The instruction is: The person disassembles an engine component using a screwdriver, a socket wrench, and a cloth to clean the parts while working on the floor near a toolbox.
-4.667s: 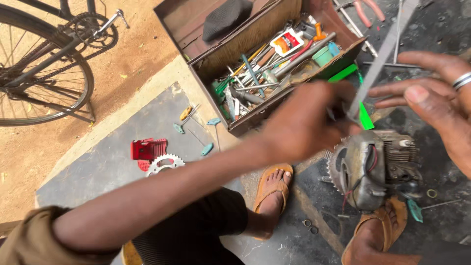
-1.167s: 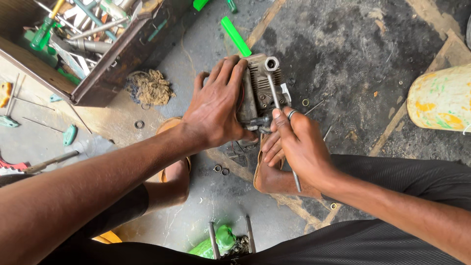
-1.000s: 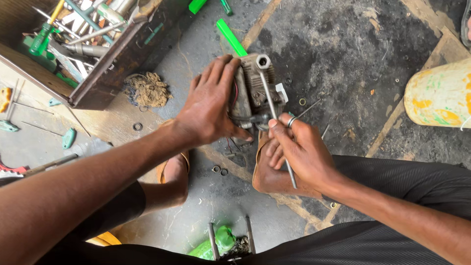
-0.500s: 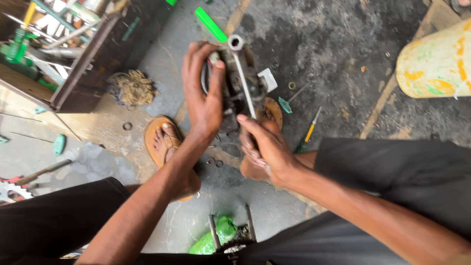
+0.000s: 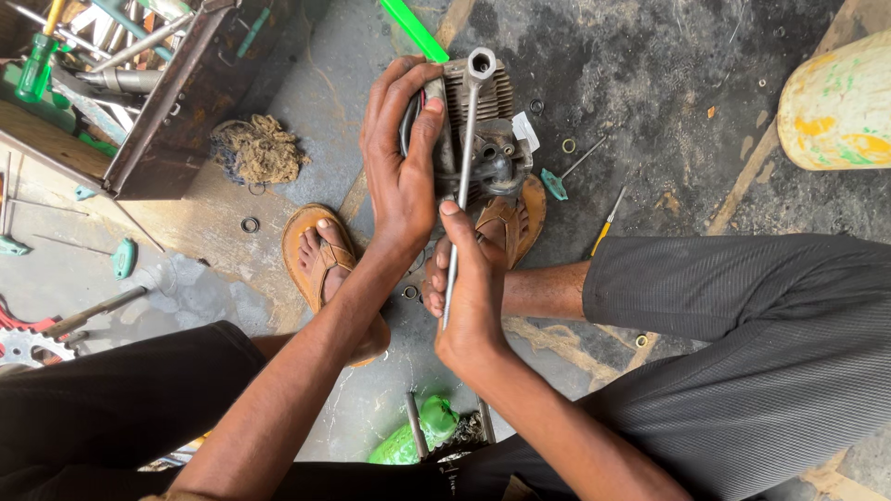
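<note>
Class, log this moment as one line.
left hand: steadies engine | right hand: grips spanner | toolbox: beside

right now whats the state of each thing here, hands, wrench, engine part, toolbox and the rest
left hand: gripping the engine part, steadying it
right hand: closed around the wrench shaft
wrench: long, lying across the engine part, ring end up top
engine part: on the ground by the sandalled feet, held
toolbox: open, full of tools
bucket: paint-smeared, standing apart at right
sprocket: lying flat at left edge
</note>
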